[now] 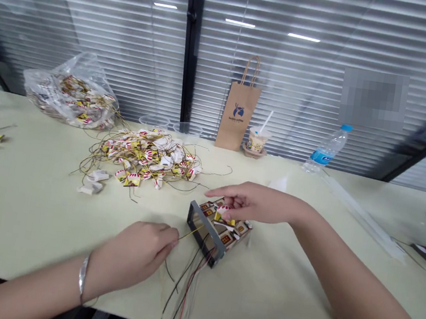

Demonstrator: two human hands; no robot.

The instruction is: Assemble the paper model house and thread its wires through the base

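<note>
My left hand (145, 247), with a silver bangle on its wrist, is closed in a pinch on a thin yellow wire (190, 233). The wire runs to a small model building (227, 240) with printed windows, lying on its side, its grey frame base (206, 232) turned towards my left hand. Over the building, my right hand (246, 202) has its index finger stretched out. Its thumb and other fingers are closed on a small printed piece (224, 216) with a red-and-white striped top and yellow front. Black, red and white wires (190, 283) trail from the base over the table edge.
Behind lies a tangled heap of similar wired pieces (153, 156), with a clear bag of more (75, 95) at the left. Clear plastic tubs (187, 130), a paper bag (238, 115), a drink cup (257, 142) and a water bottle (326, 150) stand along the blinds.
</note>
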